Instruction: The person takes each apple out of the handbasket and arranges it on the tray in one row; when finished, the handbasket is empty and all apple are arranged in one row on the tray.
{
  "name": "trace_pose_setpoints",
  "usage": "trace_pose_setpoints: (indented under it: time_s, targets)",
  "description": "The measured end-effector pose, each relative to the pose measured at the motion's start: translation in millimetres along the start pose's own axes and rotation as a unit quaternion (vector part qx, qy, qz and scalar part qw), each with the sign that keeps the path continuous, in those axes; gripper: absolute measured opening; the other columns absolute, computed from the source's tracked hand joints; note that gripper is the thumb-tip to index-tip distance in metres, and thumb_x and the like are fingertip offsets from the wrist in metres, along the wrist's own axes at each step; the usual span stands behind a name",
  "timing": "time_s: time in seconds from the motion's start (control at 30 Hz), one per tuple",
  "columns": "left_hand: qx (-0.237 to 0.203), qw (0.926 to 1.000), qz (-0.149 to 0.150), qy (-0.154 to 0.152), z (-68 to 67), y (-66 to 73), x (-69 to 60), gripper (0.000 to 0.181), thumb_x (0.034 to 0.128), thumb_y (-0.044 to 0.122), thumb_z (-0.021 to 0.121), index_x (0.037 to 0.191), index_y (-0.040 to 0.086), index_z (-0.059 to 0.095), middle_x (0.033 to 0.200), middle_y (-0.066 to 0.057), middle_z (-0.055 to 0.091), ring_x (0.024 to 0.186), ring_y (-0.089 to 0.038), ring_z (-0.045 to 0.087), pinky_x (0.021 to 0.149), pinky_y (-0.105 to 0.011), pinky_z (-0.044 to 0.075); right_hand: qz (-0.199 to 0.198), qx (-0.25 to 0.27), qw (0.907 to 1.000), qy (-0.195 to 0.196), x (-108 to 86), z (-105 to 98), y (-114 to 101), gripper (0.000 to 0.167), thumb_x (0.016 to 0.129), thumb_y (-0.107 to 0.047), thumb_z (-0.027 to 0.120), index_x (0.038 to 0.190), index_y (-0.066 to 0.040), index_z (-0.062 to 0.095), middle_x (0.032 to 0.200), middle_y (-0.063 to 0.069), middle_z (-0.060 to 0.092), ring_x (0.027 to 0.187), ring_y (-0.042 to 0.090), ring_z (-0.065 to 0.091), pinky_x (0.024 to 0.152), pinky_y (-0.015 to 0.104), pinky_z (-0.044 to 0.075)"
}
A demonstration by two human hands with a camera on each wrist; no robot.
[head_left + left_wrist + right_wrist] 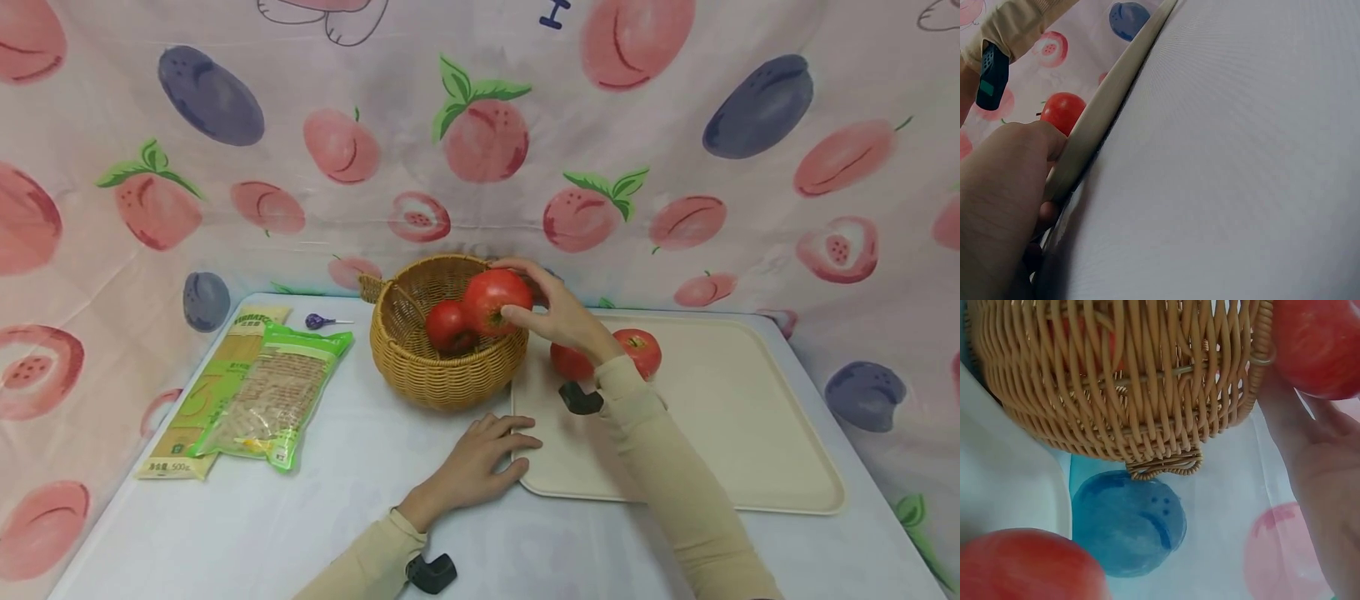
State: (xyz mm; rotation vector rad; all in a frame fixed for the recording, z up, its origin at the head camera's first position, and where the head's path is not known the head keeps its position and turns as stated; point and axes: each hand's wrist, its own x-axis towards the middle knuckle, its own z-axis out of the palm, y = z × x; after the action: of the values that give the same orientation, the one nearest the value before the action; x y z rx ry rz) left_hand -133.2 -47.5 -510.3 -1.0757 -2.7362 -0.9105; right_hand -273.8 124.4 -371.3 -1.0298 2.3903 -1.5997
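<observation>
The right arm is stretched across the tray, the right hand raised by its far left corner, fingers curled in a grip, while the left hand is laid, fingers spread, by its near left corner.

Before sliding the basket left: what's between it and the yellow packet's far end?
A purple lollipop lies left of the wicker basket in the head view.

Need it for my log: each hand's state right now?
Left hand: open, resting on the tray's edge.
Right hand: holding an apple at the basket's rim.
</observation>
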Motion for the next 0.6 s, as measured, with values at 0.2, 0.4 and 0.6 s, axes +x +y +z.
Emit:
trace_pose_setpoints:
  time_s: [0.2,0.4,0.6]
  targets:
    - [-0.003,1.0,-0.002,0.0,0.5,-0.4,-0.1,0.029,0.0953,0.034,0.05,0.121,0.031,0.062,0.138,0.007,0.05,0.117,-0.012,0.048,0.098,-0.036,0.039,0.007,0.033,0.9986,0.04,-12.0,-1,-7,0.056,0.088,-0.017,0.062,0.139,-0.017,0.041,0.136,0.003,0.048,0.116,0.023,0.053,0.095,0.046,0.046]
    - [-0.006,0.9999,-0.008,-0.003,0.3,-0.3,0.0,0.029,0.0955,0.035,0.049,0.121,0.031,0.062,0.138,0.008,0.05,0.119,-0.013,0.047,0.099,-0.037,0.038,0.012,0.04,0.9967,0.069,-23.9,0,-27,0.056,0.087,-0.009,0.059,0.139,-0.005,0.038,0.135,0.014,0.047,0.116,0.029,0.052,0.096,0.048,0.045]
    - [-0.005,1.0,-0.007,-0.001,1.6,-1.4,0.2,0.029,0.0954,0.036,0.049,0.121,0.031,0.062,0.138,0.008,0.05,0.118,-0.013,0.047,0.099,-0.037,0.038,0.01,0.033,0.9953,0.091,-30.4,-2,-23,0.056,0.087,-0.011,0.058,0.139,-0.006,0.038,0.135,0.015,0.048,0.118,0.023,0.05,0.099,0.047,0.043]
